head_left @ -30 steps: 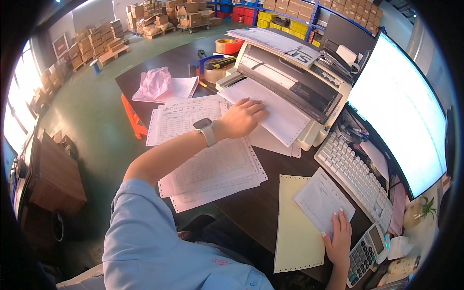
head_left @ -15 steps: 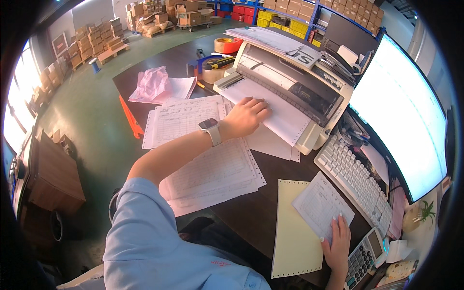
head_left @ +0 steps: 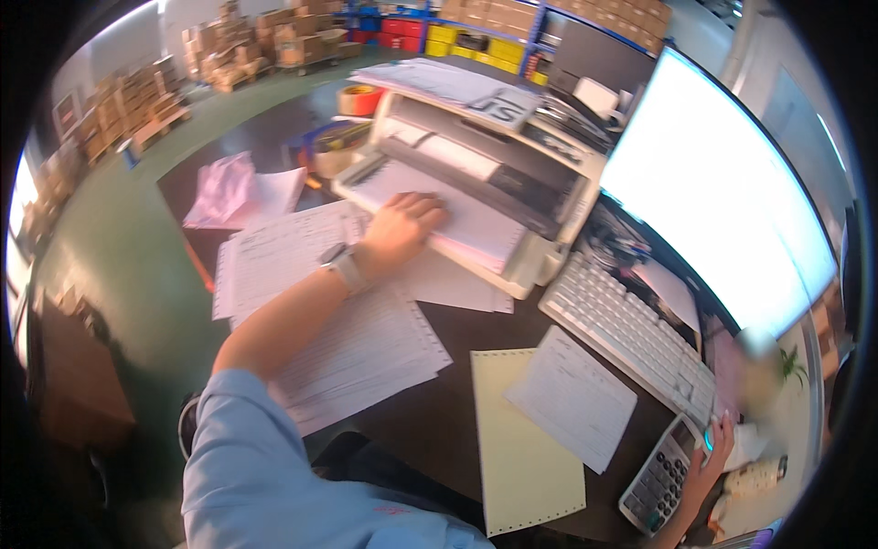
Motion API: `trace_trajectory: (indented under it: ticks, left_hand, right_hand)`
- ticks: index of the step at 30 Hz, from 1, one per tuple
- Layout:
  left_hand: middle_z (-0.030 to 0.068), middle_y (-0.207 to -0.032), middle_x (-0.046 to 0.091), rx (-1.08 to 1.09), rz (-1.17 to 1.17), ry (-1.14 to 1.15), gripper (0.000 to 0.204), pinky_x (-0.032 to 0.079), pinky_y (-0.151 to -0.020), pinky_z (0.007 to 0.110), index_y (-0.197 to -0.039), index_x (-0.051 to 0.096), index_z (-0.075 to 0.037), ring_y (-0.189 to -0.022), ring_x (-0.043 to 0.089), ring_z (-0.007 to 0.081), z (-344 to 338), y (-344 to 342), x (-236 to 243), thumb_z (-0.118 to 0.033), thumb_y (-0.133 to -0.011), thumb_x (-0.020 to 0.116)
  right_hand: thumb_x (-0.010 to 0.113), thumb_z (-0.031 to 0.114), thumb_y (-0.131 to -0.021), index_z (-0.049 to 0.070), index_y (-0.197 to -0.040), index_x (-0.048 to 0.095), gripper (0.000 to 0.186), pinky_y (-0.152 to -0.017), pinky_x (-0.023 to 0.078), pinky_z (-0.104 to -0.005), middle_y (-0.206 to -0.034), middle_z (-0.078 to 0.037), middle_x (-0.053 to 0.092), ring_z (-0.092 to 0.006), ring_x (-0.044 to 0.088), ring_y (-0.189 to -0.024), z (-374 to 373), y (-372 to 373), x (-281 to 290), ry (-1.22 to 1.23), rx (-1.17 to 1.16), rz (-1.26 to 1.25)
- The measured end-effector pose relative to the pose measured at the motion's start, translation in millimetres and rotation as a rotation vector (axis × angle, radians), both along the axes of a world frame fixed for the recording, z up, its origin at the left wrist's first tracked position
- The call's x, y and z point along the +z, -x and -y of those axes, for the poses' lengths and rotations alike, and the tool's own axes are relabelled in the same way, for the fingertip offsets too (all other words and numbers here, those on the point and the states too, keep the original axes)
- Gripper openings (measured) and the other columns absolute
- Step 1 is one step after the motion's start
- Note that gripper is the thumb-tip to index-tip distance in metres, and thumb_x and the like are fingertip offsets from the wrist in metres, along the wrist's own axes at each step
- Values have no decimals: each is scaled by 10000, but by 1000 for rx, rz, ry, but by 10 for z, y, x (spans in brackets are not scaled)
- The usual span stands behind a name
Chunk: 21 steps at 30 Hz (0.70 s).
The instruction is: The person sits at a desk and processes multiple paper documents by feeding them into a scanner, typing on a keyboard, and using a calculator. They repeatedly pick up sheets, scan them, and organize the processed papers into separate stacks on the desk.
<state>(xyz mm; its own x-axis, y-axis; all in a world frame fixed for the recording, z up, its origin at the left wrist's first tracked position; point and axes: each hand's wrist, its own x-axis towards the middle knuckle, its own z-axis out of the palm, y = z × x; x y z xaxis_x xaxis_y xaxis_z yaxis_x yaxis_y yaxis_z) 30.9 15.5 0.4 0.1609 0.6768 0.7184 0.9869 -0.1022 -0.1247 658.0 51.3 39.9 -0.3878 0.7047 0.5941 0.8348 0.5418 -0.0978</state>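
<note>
My left hand (head_left: 401,233), with a watch on its wrist, rests on the white sheet (head_left: 476,212) lying on the front of the dot-matrix printer (head_left: 540,261). Its fingers are stretched out across the paper and hold nothing. At the right edge of the desk, my right hand (head_left: 713,462) is closed round a computer mouse (head_left: 708,436) that glows cyan, beside the calculator (head_left: 657,485). The mouse is mostly hidden by the fingers. A white form (head_left: 576,398) overlaps a yellow punched-edge sheet (head_left: 521,476) in front of me.
Printed forms (head_left: 357,352) spread under my left forearm. Crumpled pink paper (head_left: 227,190) and tape rolls (head_left: 358,101) sit farther back. A white keyboard (head_left: 622,334) stands below the bright monitor (head_left: 722,201). Cardboard boxes (head_left: 224,50) are stacked across the room.
My right hand has left the white form and moved right onto the mouse. My left hand stays on the printer's paper. The whole view has shifted, with some blur.
</note>
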Motion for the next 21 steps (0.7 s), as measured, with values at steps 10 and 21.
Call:
trace_trajectory:
  ticks: [10,21]
  left_hand:
    - [126,-1097,624,-32,51,-11,461,441,-919,402,-998,614,-29,-1109,557,293,5,-23,63,88,-555,562]
    - [129,-1090,625,-31,18,-17,440,443,-909,404,-993,605,-20,-1095,562,309,-41,13,28,80,-565,571]
  right_hand:
    - [558,123,-862,-20,-1190,524,359,-974,371,-363,-1187,-182,542,-312,500,-1128,-553,-1323,-626,62,-378,-314]
    - [604,69,-785,45,-1165,555,384,-937,404,-385,-1200,-160,524,-359,508,-1102,-426,-862,-557,55,-327,-140]
